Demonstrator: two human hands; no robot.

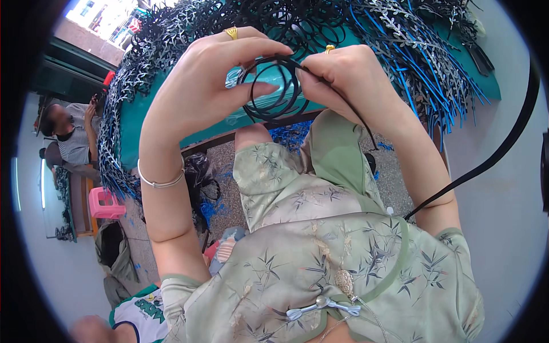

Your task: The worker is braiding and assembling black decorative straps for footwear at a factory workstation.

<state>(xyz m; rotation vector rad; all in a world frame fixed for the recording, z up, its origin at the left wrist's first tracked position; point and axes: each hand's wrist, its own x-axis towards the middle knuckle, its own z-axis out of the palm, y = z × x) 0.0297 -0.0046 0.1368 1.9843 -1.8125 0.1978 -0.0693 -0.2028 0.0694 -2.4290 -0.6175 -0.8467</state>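
Observation:
Over the near edge of a green tabletop (134, 123), both my hands are raised around a loosely wound coil of thin black cord (297, 86). My left hand (209, 77) grips the coil's left side, its thumb inside the loops and its fingers curved over the top. Against the right side, my right hand (357, 83) is closed in a pinch on the cord. A free tail of cord (357, 117) hangs below the right hand, slanting down to the right. Clear plastic shows behind the loops.
Black and silver leaf-patterned trims (394, 31) and blue strips (437, 77) heap over the table and hang off its edges. A black cable (486, 163) crosses at right. At left are a pink stool (106, 203) and a seated person (77, 134); another person (140, 311) is at lower left.

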